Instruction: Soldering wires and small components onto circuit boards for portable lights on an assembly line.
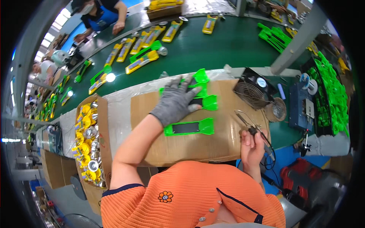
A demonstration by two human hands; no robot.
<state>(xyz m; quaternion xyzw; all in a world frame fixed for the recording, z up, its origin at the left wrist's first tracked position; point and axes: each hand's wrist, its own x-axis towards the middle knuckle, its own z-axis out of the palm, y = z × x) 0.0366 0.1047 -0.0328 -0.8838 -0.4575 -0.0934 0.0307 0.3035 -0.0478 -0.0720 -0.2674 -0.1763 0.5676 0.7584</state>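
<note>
My left hand [171, 100], in a grey fingerless-tipped glove, lies with fingers spread over green plastic housings at the middle of the cardboard sheet [152, 148]. Parts of a far green housing [201, 78] and a middle green housing [209, 102] show past the fingers. Nearer to me, a third green housing [189, 127] with a dark flat panel lies untouched. On the right, my right hand [251, 150] is bare and closed around a soldering iron [252, 130] with a bent metal rod and a black cable. Its metal end points up and away, above the cardboard.
A box of yellow lamp parts [89, 140] stands left. Beyond runs a green conveyor [213, 45] bearing yellow and green lights. At right are a fan [253, 89], a blue solder feeder [300, 106], a metal post [296, 43] and a crate of green parts [329, 95]. A co-worker [100, 17] sits far left.
</note>
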